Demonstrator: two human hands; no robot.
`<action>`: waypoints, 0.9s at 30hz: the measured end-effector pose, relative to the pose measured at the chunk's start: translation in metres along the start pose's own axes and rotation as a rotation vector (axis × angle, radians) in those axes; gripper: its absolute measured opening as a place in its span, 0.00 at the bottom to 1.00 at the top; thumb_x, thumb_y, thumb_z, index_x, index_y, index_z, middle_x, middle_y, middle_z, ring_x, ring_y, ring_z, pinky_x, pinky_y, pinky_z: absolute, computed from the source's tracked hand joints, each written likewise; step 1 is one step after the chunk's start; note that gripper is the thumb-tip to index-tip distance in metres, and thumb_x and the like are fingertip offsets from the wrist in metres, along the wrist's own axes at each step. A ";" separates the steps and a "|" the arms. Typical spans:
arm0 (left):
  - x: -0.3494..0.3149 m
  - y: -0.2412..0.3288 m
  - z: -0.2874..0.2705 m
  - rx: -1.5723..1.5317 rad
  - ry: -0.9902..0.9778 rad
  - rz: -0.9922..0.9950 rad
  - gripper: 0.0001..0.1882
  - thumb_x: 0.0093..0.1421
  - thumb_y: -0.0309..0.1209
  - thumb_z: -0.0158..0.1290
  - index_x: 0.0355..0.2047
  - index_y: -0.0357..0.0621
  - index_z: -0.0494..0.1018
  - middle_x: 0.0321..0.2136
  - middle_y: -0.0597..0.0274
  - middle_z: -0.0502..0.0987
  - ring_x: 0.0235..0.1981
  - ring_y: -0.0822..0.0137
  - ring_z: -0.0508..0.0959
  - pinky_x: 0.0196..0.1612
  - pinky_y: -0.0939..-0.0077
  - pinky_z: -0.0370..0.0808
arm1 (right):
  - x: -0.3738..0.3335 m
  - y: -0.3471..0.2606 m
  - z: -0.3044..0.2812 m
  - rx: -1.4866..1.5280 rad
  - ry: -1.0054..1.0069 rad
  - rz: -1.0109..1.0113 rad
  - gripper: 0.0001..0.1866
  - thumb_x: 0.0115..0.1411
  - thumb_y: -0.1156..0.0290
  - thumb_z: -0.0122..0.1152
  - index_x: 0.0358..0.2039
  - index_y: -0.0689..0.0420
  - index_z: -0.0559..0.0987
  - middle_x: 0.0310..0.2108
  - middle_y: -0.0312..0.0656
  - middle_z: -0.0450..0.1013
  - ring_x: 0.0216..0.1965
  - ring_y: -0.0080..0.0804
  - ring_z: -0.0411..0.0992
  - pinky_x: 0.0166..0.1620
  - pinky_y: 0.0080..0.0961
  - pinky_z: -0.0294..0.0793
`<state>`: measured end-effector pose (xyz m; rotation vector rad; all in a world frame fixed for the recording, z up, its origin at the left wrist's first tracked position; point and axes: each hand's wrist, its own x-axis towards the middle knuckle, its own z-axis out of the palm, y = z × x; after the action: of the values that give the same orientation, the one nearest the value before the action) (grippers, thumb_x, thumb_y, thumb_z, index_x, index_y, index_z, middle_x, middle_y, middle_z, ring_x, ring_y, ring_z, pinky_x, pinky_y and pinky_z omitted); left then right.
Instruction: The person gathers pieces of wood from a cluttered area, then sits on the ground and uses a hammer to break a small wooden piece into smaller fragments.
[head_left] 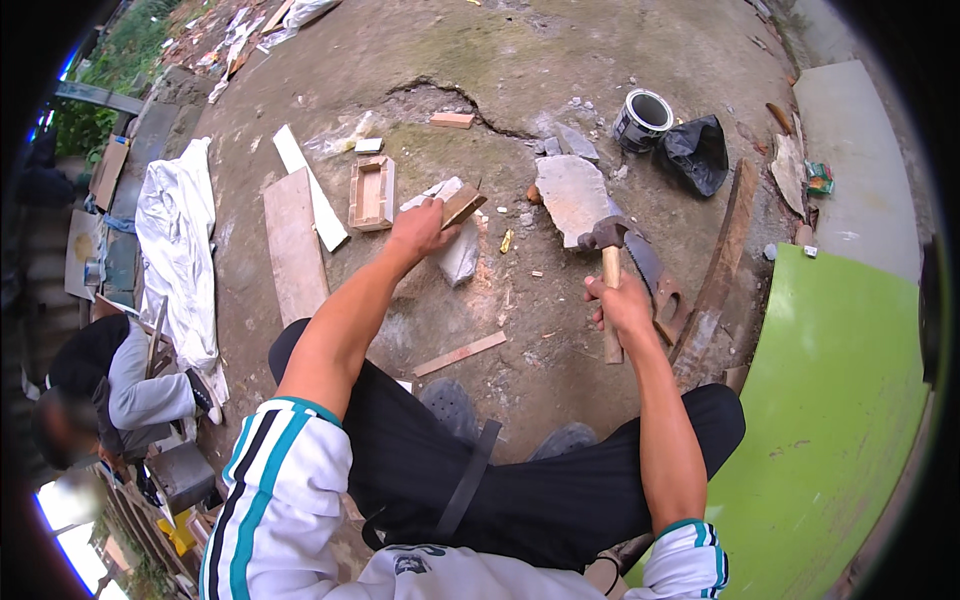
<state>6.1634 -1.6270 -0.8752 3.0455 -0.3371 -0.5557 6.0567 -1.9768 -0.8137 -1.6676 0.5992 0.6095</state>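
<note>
My left hand (423, 230) is closed round a small wooden block (463, 206), holding it over a pale stone (460, 256). A thin dark point shows at the block's far end; I cannot tell what it is. In my closed right hand (622, 303) is a hammer (612, 267), gripped by its wooden handle with the dark metal head pointing away from me. Just right of the hammer lies a handsaw (650, 268) with a wooden grip. Beyond the hammer head is a flat pale stone slab (570, 190). An open wooden box (388, 200) sits left of my left hand.
Boards (296, 228) lie to the left, beside a white cloth (180, 245). A wood strip (460, 354) is near my feet. Farther right are a metal can (632, 132), a black bag (697, 158), a long plank (722, 265) and a green panel (835, 400). Another person (140, 375) sits far left.
</note>
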 end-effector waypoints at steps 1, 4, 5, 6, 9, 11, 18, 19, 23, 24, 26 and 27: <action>0.002 -0.005 0.003 0.005 0.014 0.023 0.36 0.58 0.59 0.53 0.50 0.37 0.66 0.44 0.44 0.73 0.43 0.44 0.79 0.45 0.54 0.77 | 0.001 0.001 0.001 0.001 0.000 -0.006 0.11 0.61 0.68 0.61 0.36 0.63 0.73 0.26 0.41 0.75 0.17 0.26 0.69 0.18 0.26 0.68; 0.014 -0.007 0.006 -0.049 -0.011 -0.009 0.49 0.50 0.68 0.55 0.61 0.44 0.61 0.57 0.43 0.65 0.61 0.45 0.65 0.59 0.48 0.65 | 0.005 0.005 0.000 -0.006 0.027 -0.004 0.10 0.60 0.68 0.61 0.35 0.62 0.73 0.26 0.41 0.75 0.17 0.26 0.70 0.19 0.26 0.69; 0.017 -0.014 0.015 -0.086 0.016 -0.062 0.53 0.47 0.71 0.55 0.63 0.45 0.59 0.61 0.43 0.61 0.65 0.45 0.58 0.62 0.42 0.60 | 0.006 0.008 0.003 -0.004 0.023 -0.005 0.10 0.60 0.69 0.61 0.34 0.62 0.73 0.26 0.41 0.75 0.18 0.26 0.70 0.19 0.26 0.69; 0.022 -0.018 0.019 -0.127 0.049 -0.111 0.57 0.45 0.75 0.54 0.65 0.47 0.58 0.66 0.44 0.56 0.70 0.45 0.52 0.65 0.37 0.55 | 0.007 0.008 0.004 -0.004 0.025 -0.009 0.10 0.60 0.69 0.62 0.34 0.62 0.73 0.25 0.41 0.76 0.18 0.26 0.71 0.19 0.26 0.69; 0.035 -0.054 0.034 -0.349 -0.090 -0.123 0.68 0.39 0.78 0.54 0.71 0.52 0.46 0.70 0.40 0.46 0.72 0.43 0.43 0.67 0.33 0.43 | 0.009 0.006 0.014 -0.008 0.007 -0.014 0.10 0.60 0.69 0.62 0.34 0.62 0.73 0.25 0.40 0.76 0.19 0.26 0.72 0.20 0.26 0.70; 0.037 -0.064 0.046 -0.431 -0.046 -0.065 0.68 0.39 0.78 0.55 0.73 0.55 0.44 0.68 0.32 0.47 0.70 0.38 0.46 0.69 0.43 0.47 | 0.012 0.007 0.016 -0.012 -0.004 -0.015 0.10 0.60 0.68 0.62 0.34 0.62 0.73 0.25 0.41 0.76 0.19 0.26 0.72 0.20 0.26 0.72; 0.022 -0.011 0.030 -0.407 -0.160 0.013 0.65 0.40 0.77 0.55 0.71 0.55 0.49 0.65 0.31 0.52 0.68 0.34 0.52 0.67 0.47 0.57 | 0.015 0.014 0.010 -0.029 0.000 0.010 0.11 0.61 0.68 0.62 0.35 0.63 0.73 0.26 0.41 0.76 0.19 0.26 0.73 0.20 0.27 0.72; 0.017 0.008 0.031 -0.410 -0.179 0.057 0.65 0.40 0.77 0.55 0.71 0.56 0.49 0.64 0.31 0.53 0.67 0.34 0.52 0.67 0.47 0.57 | 0.016 0.018 0.007 -0.030 0.001 0.014 0.12 0.61 0.67 0.62 0.35 0.63 0.73 0.26 0.41 0.76 0.19 0.26 0.73 0.20 0.27 0.72; -0.014 0.041 0.041 -0.321 -0.031 0.225 0.53 0.47 0.68 0.56 0.68 0.56 0.58 0.62 0.43 0.61 0.66 0.44 0.58 0.64 0.46 0.59 | 0.011 0.015 0.012 -0.010 -0.004 0.005 0.13 0.61 0.67 0.62 0.36 0.63 0.72 0.25 0.40 0.75 0.16 0.27 0.72 0.18 0.26 0.71; -0.016 0.043 0.040 -0.247 0.026 0.272 0.48 0.49 0.65 0.56 0.66 0.55 0.61 0.61 0.46 0.64 0.65 0.48 0.60 0.63 0.48 0.60 | 0.010 0.015 0.013 0.002 -0.007 0.003 0.13 0.61 0.67 0.61 0.36 0.63 0.72 0.24 0.40 0.74 0.15 0.27 0.72 0.17 0.26 0.71; -0.020 0.045 0.037 -0.157 0.194 0.381 0.42 0.50 0.60 0.57 0.61 0.52 0.66 0.56 0.49 0.69 0.61 0.51 0.65 0.61 0.53 0.63 | 0.008 0.015 0.016 0.024 -0.015 0.000 0.13 0.62 0.66 0.61 0.36 0.63 0.71 0.24 0.40 0.74 0.14 0.27 0.71 0.16 0.26 0.70; -0.022 0.047 0.036 -0.113 0.278 0.434 0.39 0.51 0.57 0.57 0.59 0.50 0.68 0.54 0.50 0.71 0.59 0.52 0.67 0.59 0.56 0.64 | 0.006 0.013 0.016 0.011 -0.007 0.001 0.13 0.62 0.66 0.61 0.36 0.63 0.71 0.23 0.40 0.73 0.14 0.27 0.71 0.15 0.26 0.70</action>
<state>6.1206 -1.6674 -0.8983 2.7588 -0.8834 -0.1192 6.0514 -1.9633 -0.8299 -1.6545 0.5975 0.6120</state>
